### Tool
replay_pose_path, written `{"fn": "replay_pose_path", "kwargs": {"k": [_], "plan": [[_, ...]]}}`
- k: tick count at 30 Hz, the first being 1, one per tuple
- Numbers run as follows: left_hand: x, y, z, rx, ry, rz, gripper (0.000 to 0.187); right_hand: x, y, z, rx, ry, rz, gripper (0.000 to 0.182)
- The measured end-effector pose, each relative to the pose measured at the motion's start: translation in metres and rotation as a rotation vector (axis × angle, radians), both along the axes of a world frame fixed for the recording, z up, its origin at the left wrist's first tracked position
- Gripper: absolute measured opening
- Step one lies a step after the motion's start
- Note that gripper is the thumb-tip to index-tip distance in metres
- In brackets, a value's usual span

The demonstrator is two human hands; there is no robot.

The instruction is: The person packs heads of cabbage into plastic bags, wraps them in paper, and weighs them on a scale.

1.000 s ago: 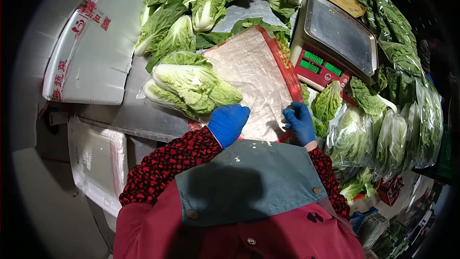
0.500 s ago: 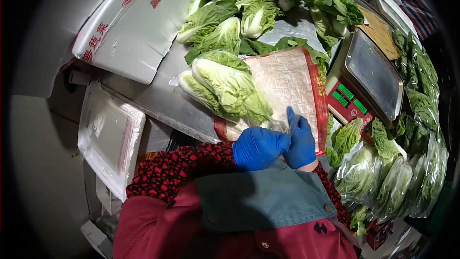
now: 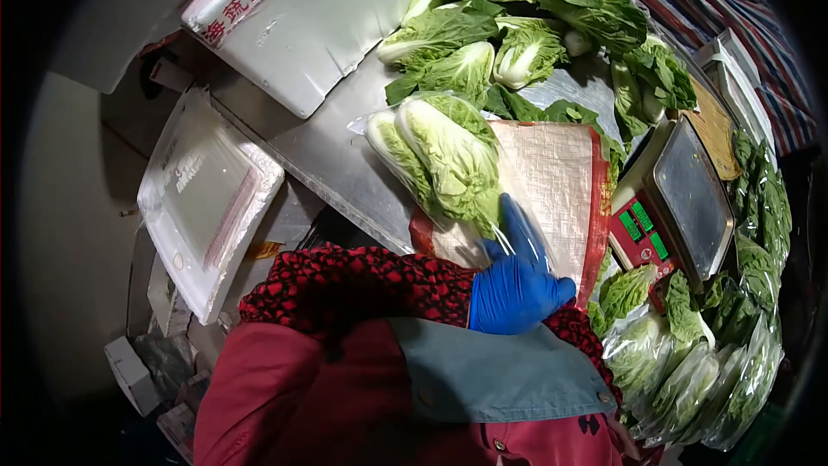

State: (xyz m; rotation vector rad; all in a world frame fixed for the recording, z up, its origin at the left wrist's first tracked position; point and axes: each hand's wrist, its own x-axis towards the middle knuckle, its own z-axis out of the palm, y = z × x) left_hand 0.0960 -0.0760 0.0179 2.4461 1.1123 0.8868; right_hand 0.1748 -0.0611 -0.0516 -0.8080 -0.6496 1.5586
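Observation:
A pair of pale green napa cabbages [image 3: 448, 160] lies side by side in a clear plastic bag [image 3: 495, 231] on a woven sack [image 3: 556, 181]. At the bag's lower end my left hand [image 3: 516, 295], in a blue glove, is closed on the gathered plastic. Partly hidden behind it, my right hand [image 3: 521, 231], gloved in blue too, has its fingers stretched out along the lower end of the cabbages, with thin film around them. Its palm and thumb are covered by my left hand.
Loose cabbages [image 3: 526, 56] are piled at the back of the metal table [image 3: 323, 151]. A digital scale [image 3: 690, 194] stands at the right, near bagged greens [image 3: 681, 380]. White foam boxes [image 3: 315, 26] are at the left, with a foam lid [image 3: 203, 198] below.
My left hand has moved right, across my right hand. My right fingers now reach upward beside the cabbages. The view has shifted, and the bagged cabbages stay on the sack.

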Motion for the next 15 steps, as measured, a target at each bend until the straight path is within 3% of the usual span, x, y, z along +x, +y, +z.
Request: {"fn": "replay_pose_path", "kwargs": {"k": [2, 4, 5, 8, 10, 12, 13, 14, 15], "plan": [[0.006, 0.000, -0.015, -0.176, -0.037, -0.095, 0.016, -0.008, 0.013, -0.004, -0.111, 0.181, 0.019, 0.065], [0.007, 0.002, -0.025, -0.227, -0.035, -0.201, 0.017, -0.012, 0.042, -0.025, 0.148, -1.192, 0.256, 0.070], [0.006, 0.005, -0.021, -0.177, -0.053, -0.258, 0.014, -0.014, 0.046, -0.030, 0.271, -1.256, 0.257, 0.071], [0.010, 0.008, -0.024, -0.185, -0.057, -0.310, 0.014, -0.022, 0.055, -0.055, 0.583, -1.225, 0.191, 0.049], [0.009, 0.011, -0.024, -0.242, -0.040, -0.315, 0.016, -0.023, 0.075, -0.068, 0.444, -1.250, 0.303, 0.045], [0.003, 0.021, -0.019, -0.409, 0.036, -0.541, 0.018, -0.016, 0.076, -0.065, 0.482, -1.261, 0.253, 0.048], [-0.005, 0.029, -0.013, -0.408, 0.040, -0.536, 0.018, -0.012, 0.077, -0.065, 0.468, -1.264, 0.244, 0.050], [-0.016, 0.041, -0.003, -0.346, -0.041, -0.614, 0.022, -0.005, 0.077, -0.061, 0.402, -1.154, 0.264, 0.053], [-0.029, 0.055, 0.008, -0.283, -0.126, -0.690, 0.026, 0.000, 0.075, -0.067, 0.273, -0.772, 0.305, 0.051]]}}
